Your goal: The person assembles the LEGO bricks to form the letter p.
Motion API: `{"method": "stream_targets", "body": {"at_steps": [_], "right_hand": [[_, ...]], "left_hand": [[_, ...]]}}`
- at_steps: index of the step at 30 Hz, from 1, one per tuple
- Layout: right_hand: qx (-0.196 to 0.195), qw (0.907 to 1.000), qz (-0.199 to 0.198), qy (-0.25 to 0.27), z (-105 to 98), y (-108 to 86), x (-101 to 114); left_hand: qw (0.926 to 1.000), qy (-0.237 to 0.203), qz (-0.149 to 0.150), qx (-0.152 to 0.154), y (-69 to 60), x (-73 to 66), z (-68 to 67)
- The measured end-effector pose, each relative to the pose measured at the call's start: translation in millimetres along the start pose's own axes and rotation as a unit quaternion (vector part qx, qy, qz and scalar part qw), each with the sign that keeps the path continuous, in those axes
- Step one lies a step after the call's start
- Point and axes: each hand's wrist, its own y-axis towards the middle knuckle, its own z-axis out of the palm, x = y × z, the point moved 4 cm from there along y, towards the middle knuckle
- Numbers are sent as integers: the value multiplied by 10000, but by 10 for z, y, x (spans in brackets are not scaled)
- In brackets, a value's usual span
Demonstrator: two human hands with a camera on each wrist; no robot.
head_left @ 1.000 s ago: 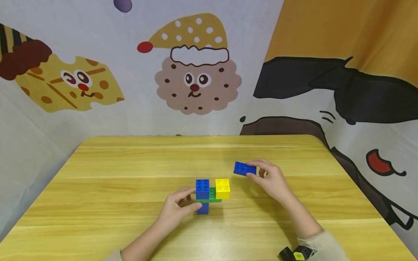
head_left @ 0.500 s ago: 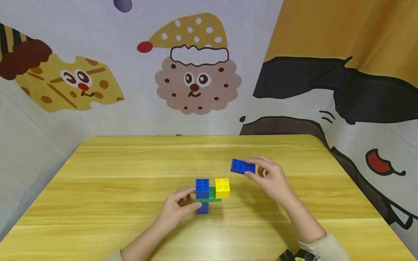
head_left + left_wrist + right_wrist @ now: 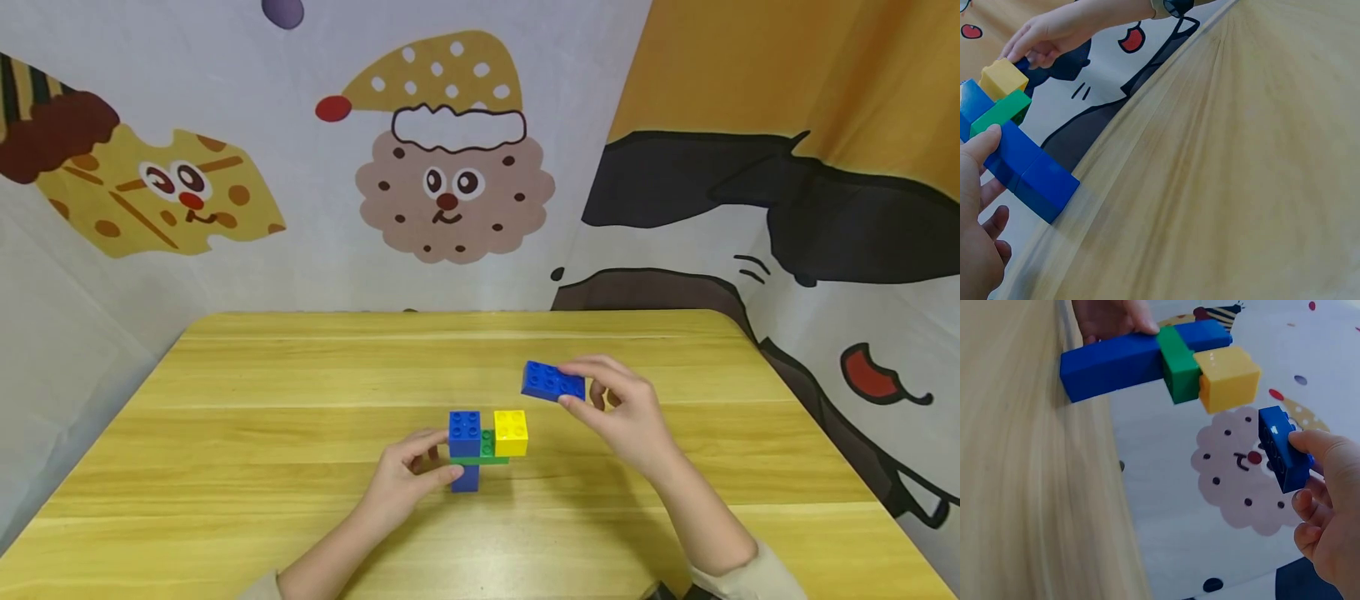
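Observation:
A tower of toy building bricks stands upright on the wooden table. Its lower part is blue [image 3: 1038,175], with a seam showing two bricks in the left wrist view. Across that lies a green brick [image 3: 487,442], overhanging to the right. On the green one sit a blue brick [image 3: 465,435] at the left and a yellow brick [image 3: 511,433] at the right. My left hand [image 3: 405,475] holds the tower from the left, thumb near the green brick. Behind and right of it, my right hand [image 3: 626,412] pinches a long blue brick [image 3: 542,381], studs up, apart from the tower.
The wooden table [image 3: 300,367] reaches back to a cloth backdrop [image 3: 315,233] printed with cartoon figures. A dark device [image 3: 693,592] shows at the right sleeve, partly cut off by the lower frame edge.
My right hand has moved slightly left and up in the head view, carrying the long blue brick. The left hand and the tower have stayed in place.

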Motion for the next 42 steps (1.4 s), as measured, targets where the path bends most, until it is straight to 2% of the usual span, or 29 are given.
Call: {"method": "stream_targets", "body": {"at_steps": [11, 17, 22, 25, 28, 33, 42], "right_hand": [[120, 9961, -704, 523, 35, 2, 161], [316, 9919, -976, 753, 108, 27, 259], [502, 9902, -1025, 802, 180, 41, 322], [620, 9906, -924, 797, 217, 48, 348], [731, 9906, -851, 780, 254, 58, 378], [876, 9886, -947, 771, 326, 77, 428], [997, 9881, -914, 727, 405, 84, 454]], "left_hand": [[9999, -24, -126, -24, -8, 17, 26], [10000, -51, -40, -67, -12, 21, 24], [10000, -46, 17, -73, -15, 8, 23], [10000, -65, 33, -60, -16, -2, 20], [9999, -99, -39, -57, -13, -3, 19], [9999, -91, -87, -37, -3, 5, 22], [9999, -80, 67, 39, 3, 3, 20]]}}
